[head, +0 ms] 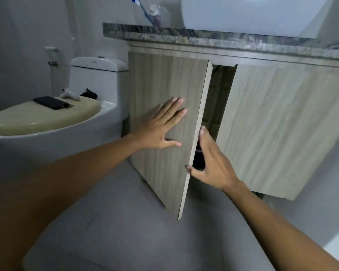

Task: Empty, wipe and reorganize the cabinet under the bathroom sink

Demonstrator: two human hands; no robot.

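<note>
The left hand point(160, 126) lies flat, fingers spread wide, on the half-open left cabinet door point(164, 118); the right hand point(209, 161) holds that door's free edge, thumb hooked on it

Dim, cool, soft light; wide-angle bending at edges; slight overall blur.

The cabinet interior point(219, 98) showed only as a dark sliver between the half-open left door point(164, 79) and the shut right door point(282, 122), so its contents could not be told. A dark thing point(198, 157) behind the door edge, by the right hand point(213, 163), was mostly hidden. The basin point(252, 12) and a blurred toothbrush cup point(155, 14) were cut off at the top.
</note>
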